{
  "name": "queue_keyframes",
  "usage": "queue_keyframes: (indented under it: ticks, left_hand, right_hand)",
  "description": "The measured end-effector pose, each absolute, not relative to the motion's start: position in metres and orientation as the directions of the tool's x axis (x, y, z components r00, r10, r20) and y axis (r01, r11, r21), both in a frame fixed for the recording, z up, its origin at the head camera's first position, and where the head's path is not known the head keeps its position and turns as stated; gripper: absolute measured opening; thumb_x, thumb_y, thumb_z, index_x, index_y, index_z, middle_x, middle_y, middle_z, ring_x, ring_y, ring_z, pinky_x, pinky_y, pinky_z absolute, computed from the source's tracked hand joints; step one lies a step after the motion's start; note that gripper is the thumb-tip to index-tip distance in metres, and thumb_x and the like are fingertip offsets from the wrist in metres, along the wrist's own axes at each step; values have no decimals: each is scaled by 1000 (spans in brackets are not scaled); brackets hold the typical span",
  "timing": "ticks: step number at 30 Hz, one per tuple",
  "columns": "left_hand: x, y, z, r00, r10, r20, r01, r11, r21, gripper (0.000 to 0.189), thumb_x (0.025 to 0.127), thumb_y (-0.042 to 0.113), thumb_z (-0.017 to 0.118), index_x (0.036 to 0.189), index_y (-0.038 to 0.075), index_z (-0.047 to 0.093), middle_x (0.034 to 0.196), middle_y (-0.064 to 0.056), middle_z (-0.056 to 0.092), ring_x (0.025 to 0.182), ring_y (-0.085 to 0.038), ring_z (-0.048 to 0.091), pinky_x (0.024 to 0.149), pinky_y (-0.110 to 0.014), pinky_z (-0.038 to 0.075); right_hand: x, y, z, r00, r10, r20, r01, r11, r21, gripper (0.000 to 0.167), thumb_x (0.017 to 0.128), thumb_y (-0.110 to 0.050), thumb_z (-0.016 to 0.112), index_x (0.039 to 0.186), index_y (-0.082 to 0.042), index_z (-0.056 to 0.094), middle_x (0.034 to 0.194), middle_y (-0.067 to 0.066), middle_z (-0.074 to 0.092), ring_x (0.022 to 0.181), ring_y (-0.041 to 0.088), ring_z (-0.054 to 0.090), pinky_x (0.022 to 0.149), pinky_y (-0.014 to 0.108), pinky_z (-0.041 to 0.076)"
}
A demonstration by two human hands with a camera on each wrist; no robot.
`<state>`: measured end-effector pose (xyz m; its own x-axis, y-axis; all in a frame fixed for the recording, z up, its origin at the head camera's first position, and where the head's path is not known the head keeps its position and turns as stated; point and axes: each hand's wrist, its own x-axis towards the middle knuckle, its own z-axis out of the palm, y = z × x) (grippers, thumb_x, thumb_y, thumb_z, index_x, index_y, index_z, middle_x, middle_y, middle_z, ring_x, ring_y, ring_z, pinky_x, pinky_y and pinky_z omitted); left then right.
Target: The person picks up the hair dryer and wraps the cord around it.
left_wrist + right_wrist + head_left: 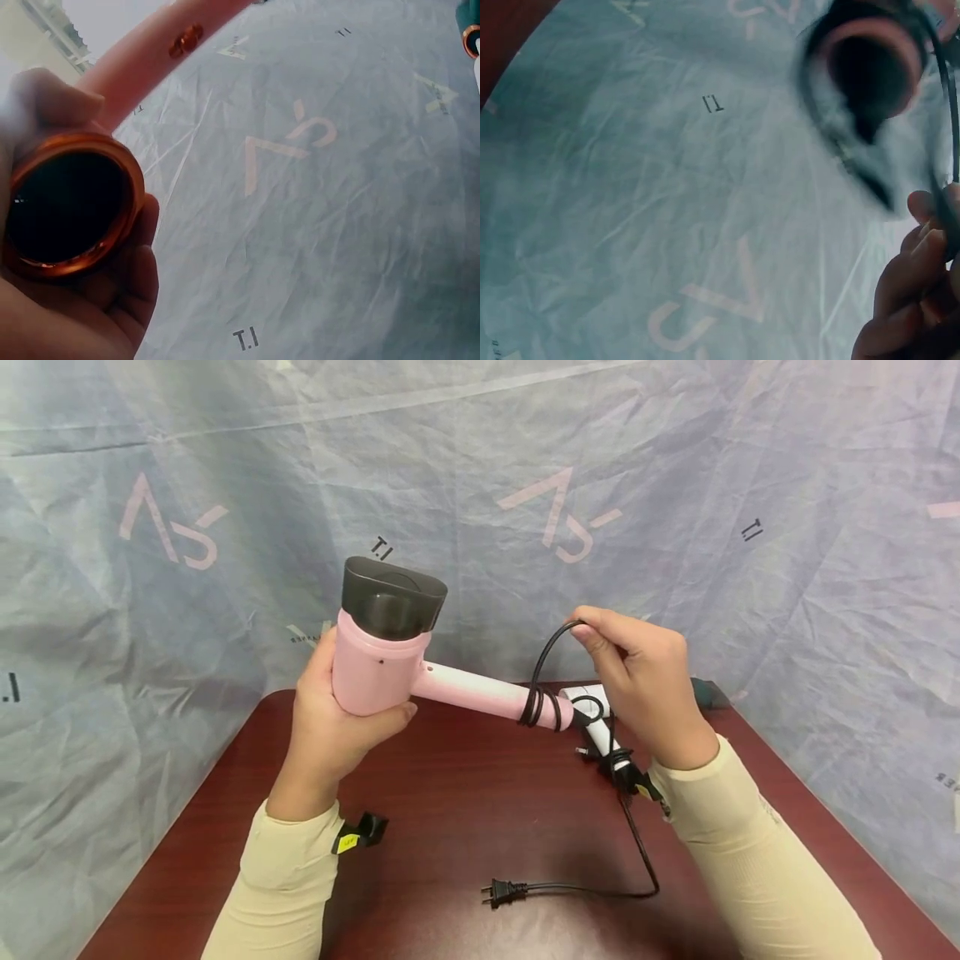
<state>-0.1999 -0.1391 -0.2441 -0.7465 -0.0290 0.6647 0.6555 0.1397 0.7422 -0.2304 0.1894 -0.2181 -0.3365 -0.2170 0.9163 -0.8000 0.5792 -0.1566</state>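
A pink hair dryer (378,668) with a black nozzle (393,597) is held up over the table by my left hand (330,718), whose fingers and thumb wrap its head. In the left wrist view its copper-rimmed rear (71,206) and the buttons (185,40) on the handle show. Several turns of black cord (534,703) circle the handle's end. My right hand (648,681) pinches a raised loop of that cord between thumb and fingers. Below, the cord's two-pin plug (504,892) lies on the table. The handle's end (877,64) is blurred in the right wrist view.
Behind the right hand, a white-handled appliance (602,737) with a dark cord lies on the reddish-brown table (442,802). A dark green part (708,693) shows past the right wrist. Grey printed cloth (465,460) hangs at the back and sides.
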Motion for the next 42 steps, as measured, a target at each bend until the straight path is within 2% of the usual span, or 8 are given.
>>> queue_keyframes:
  ticks: [7, 12, 15, 20, 23, 26, 33, 42]
  left_hand:
    - [-206, -142, -245, -711, 53, 701, 694, -107, 712, 90, 57, -22, 82, 139, 5, 57, 116, -16, 68, 101, -33, 65, 85, -36, 56]
    - [-206, -141, -247, -721, 51, 691, 668, -212, 713, 80, 62, -23, 78, 135, 1, 57, 115, -16, 67, 100, -32, 66, 81, -36, 59]
    - [-205, -139, -248, -715, 8, 699, 676, -248, 694, 76, 64, -23, 76, 133, 1, 58, 116, -15, 67, 100, -31, 65, 79, -35, 59]
    - [-206, -132, -247, -664, -107, 740, 732, -297, 613, 77, 63, -23, 76, 134, -1, 58, 115, -16, 67, 100, -31, 64, 78, -35, 58]
    - [-208, -130, -245, -642, -159, 750, 753, -315, 578, 76, 63, -23, 75, 134, -2, 58, 115, -18, 67, 101, -32, 64, 78, -35, 58]
    - [-210, -129, -244, -630, -191, 753, 766, -311, 562, 74, 64, -22, 74, 133, -2, 59, 115, -18, 67, 102, -32, 64, 79, -34, 58]
    - [-212, -131, -247, -619, -271, 737, 781, -306, 544, 69, 66, -21, 74, 130, -3, 60, 115, -18, 66, 102, -33, 63, 80, -36, 58]
    - [-209, -129, -244, -618, -329, 714, 785, -296, 544, 70, 67, -21, 74, 133, -2, 61, 118, -17, 66, 106, -31, 62, 84, -34, 56]
  right_hand:
    - [-246, 188, -229, -368, -233, 900, -796, 579, -175, 7, 92, -19, 78, 96, -15, 83, 72, -5, 64, 62, 4, 43, 62, 20, 36]
    - [-250, 177, -238, -352, -254, 901, -797, 586, -146, 25, 98, -35, 70, 98, -14, 83, 65, -3, 60, 59, 6, 42, 58, 23, 36]
    - [-248, 171, -247, -414, -279, 866, -806, 555, -207, 26, 101, -35, 67, 103, -15, 82, 70, -4, 62, 60, 6, 46, 57, 23, 39]
    - [-241, 161, -262, -514, -308, 800, -782, 552, -290, 12, 100, -15, 69, 107, -13, 78, 88, 0, 72, 77, 13, 65, 68, 33, 54]
    - [-238, 154, -268, -573, -284, 769, -740, 583, -336, 6, 99, -11, 68, 95, -11, 73, 78, 1, 65, 70, 15, 60, 66, 34, 51]
    - [-236, 149, -274, -605, -274, 748, -711, 608, -353, 17, 102, -17, 66, 85, -13, 69, 66, -1, 47, 60, 14, 40, 59, 31, 38]
    - [-225, 137, -286, -666, -330, 668, -703, 577, -416, 29, 109, -34, 52, 117, -21, 77, 110, -6, 77, 96, 5, 69, 86, 33, 57]
    - [-202, 129, -293, -638, -397, 660, -747, 528, -405, 25, 109, -25, 54, 118, -16, 75, 112, -5, 77, 97, 4, 70, 81, 31, 58]
